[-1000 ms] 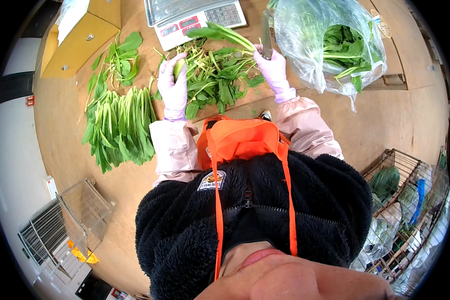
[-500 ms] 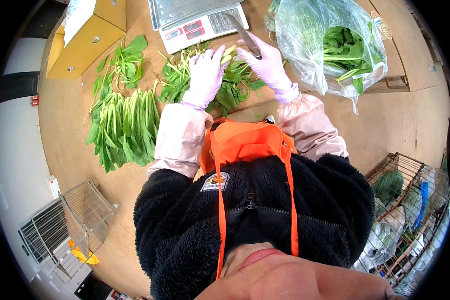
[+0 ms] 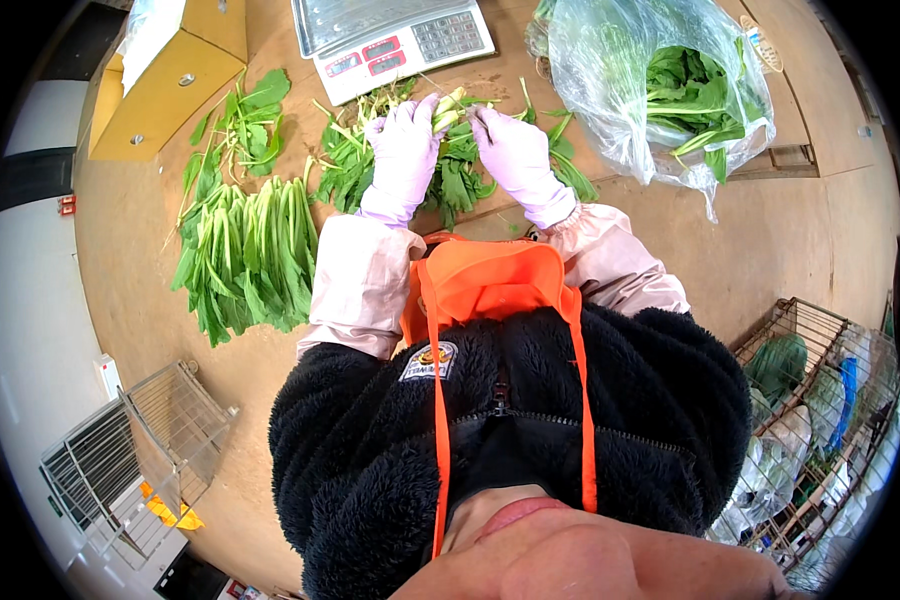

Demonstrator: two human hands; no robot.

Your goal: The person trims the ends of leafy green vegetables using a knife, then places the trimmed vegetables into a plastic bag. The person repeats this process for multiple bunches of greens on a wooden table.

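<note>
My left hand, in a pale purple glove, is closed round the pale stem ends of a bunch of leafy greens. Close to those stems, my gloved right hand is closed on the knife. Only a thin dark sliver of the knife shows at its fingertips; the rest is hidden. Loose leaves lie under and between both hands. Left of them rests a row of greens, stems up and leaves toward me, with a smaller loose heap beyond.
A digital scale with a metal pan stands just past my hands. To the right is a clear plastic bag of greens. A yellow cardboard box sits far left. Wire racks stand lower left and lower right.
My right hand has moved left and toward the stems. The knife blade, raised and plainly visible before, is now mostly hidden. Leaves formerly behind the right hand now show beside it.
</note>
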